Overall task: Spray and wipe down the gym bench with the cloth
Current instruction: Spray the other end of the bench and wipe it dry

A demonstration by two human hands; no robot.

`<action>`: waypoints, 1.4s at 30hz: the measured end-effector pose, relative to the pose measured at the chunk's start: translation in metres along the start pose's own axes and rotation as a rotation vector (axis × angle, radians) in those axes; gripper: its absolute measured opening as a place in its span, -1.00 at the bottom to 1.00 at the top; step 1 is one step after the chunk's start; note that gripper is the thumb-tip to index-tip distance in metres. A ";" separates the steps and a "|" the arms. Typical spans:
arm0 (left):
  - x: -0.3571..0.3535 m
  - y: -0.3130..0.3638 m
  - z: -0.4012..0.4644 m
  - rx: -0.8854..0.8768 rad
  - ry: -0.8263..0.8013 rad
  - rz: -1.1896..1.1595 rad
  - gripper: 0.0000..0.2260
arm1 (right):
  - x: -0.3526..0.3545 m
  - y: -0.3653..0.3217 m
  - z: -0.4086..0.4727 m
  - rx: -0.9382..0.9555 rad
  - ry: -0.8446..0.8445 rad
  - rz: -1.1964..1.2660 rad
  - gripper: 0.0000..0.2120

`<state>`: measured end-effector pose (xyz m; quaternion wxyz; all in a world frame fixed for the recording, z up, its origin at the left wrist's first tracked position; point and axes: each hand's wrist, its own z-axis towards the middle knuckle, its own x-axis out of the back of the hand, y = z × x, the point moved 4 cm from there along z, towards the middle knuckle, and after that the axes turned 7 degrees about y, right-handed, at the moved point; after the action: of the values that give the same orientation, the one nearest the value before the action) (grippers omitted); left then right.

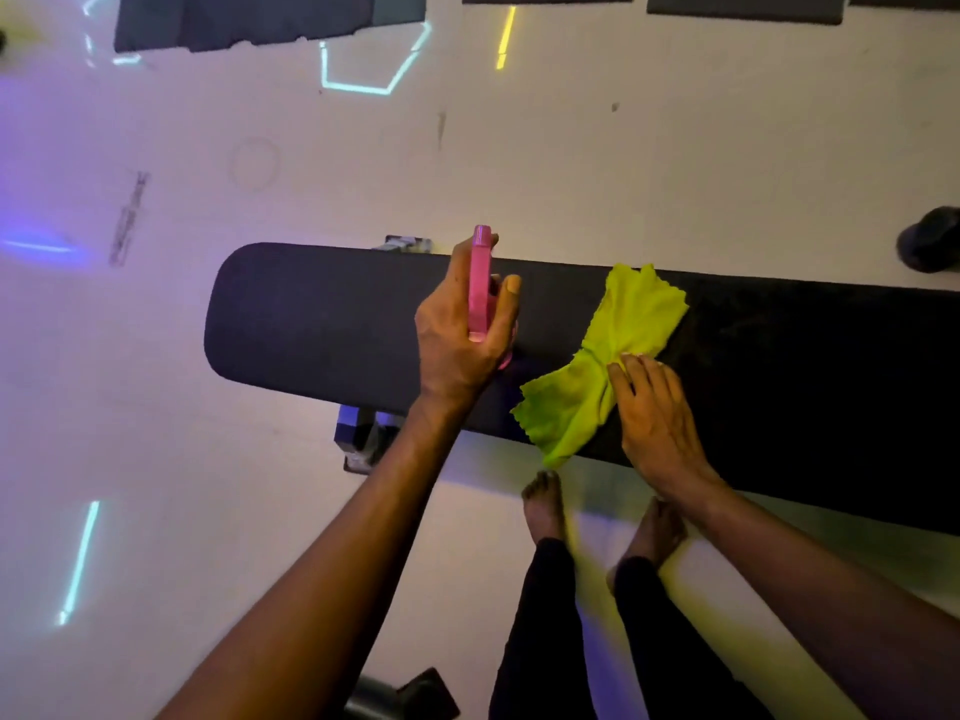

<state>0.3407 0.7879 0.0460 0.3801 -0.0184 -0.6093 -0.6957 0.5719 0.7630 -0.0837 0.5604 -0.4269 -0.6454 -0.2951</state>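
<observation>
A long black padded gym bench (322, 319) runs across the view from centre left to the right edge. My left hand (460, 335) is wrapped around a pink spray bottle (479, 283), held above the middle of the pad with its head pointing away from me. A yellow-green cloth (618, 345) lies bunched on the pad just right of the bottle. My right hand (657, 413) rests flat on the cloth's near right part, fingers pressing it onto the bench.
The bench's metal frame (363, 439) shows below its left end. My bare feet (545, 504) stand on the pale glossy floor (208, 459) close to the bench's near edge. A dark object (932, 241) sits at the far right, and dark mats (249, 18) line the top.
</observation>
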 end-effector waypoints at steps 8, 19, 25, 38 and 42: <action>0.017 -0.016 -0.013 0.019 -0.127 0.086 -0.34 | 0.020 0.008 0.030 0.171 0.101 -0.054 -0.73; 0.039 -0.067 -0.110 0.175 0.069 0.258 -0.54 | 0.052 0.002 0.011 0.069 0.215 0.218 -0.79; -0.032 -0.042 -0.158 0.162 -0.304 0.261 -0.79 | 0.058 0.017 -0.001 -0.039 0.168 0.369 -0.84; -0.184 0.029 -0.134 -0.104 -0.630 0.438 -0.53 | 0.068 0.139 -0.058 -0.416 -0.108 0.871 -0.85; -0.225 0.059 -0.125 -0.226 -0.759 0.378 -0.56 | 0.078 0.182 -0.089 -0.401 -0.149 0.808 -0.71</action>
<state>0.5876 0.7957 -0.0472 0.2455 -0.4252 -0.6119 -0.6200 0.7739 0.7879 -0.0081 0.4889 -0.7646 -0.3959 -0.1402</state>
